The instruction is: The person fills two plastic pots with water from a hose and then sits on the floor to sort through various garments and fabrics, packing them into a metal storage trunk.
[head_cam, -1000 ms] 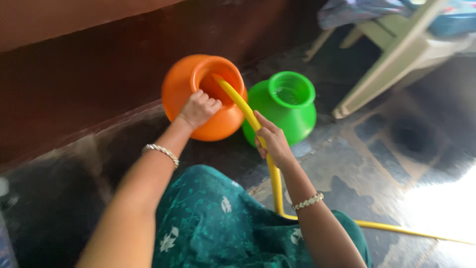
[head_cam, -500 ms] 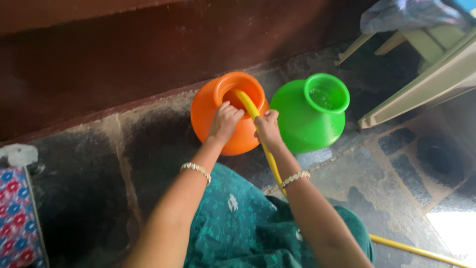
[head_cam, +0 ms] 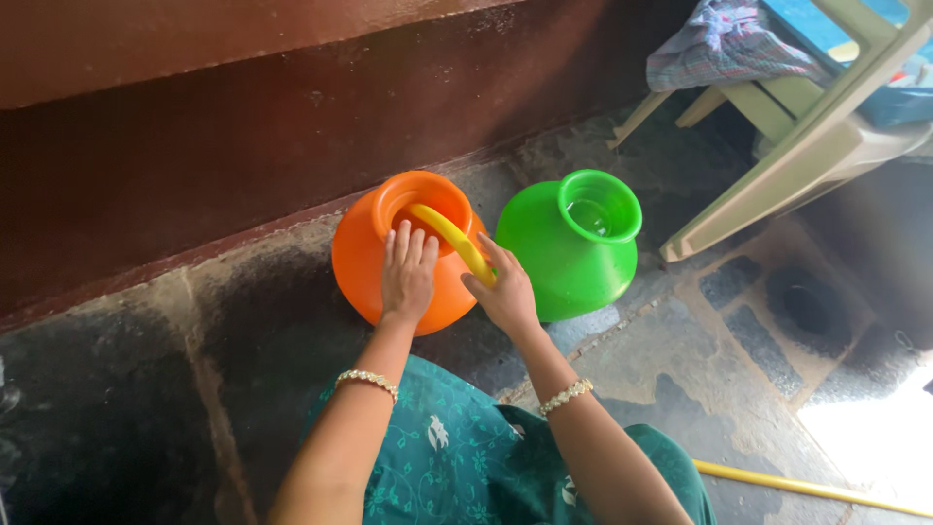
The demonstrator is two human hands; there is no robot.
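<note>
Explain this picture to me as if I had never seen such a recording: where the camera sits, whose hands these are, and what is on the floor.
The camera is worn on a person's head and looks down, so the two bare arms reaching forward are that person's own. No machine is involved. The left hand rests flat on the shoulder of an orange pot, just below its mouth. The right hand holds a yellow hose, whose end goes into the orange pot's mouth; another stretch of it lies on the stone floor at lower right. Beside the orange pot, to its right, stands a green pot with water visible inside. Behind both runs a dark red wall. At upper right is a pale plastic chair with a cloth on it.
</note>
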